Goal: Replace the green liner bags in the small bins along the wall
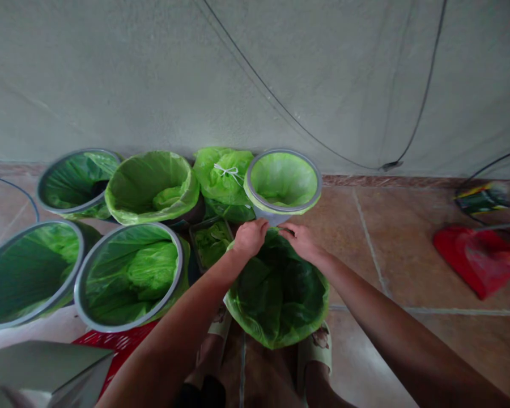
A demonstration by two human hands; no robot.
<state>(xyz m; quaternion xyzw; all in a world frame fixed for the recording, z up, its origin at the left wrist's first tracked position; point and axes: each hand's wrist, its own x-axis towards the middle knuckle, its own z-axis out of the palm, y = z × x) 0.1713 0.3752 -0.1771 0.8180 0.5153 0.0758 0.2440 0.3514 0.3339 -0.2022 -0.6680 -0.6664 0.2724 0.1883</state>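
"Green plastic film, slack and wrinkled, lines the open bin at the person's feet. Where exactly is it?"

"That liner [276,331] sits over the tiled floor [412,260], between the slippers [323,348] and the floor's wall-side edge. Just behind it, nearer that edge, stands a grey-ringed bin [280,207], already lined."

"And the hands?"

"Both narrow. The left hand [250,237] and the right hand [301,241] have their fingertips pinched together on the liner's far edge, near each other. How much film each one has, I cannot tell."

"So which step would you call it?"

"Working the liner's edge at the far side of the mouth, I judge. It has no grey ring that I can see."

"What does the next move call for?"

"Probably an even pull from both sides, with the pinch kept firm. Thin film like that could tear or slip inward, and the ringed bin leaves the knuckles little room."
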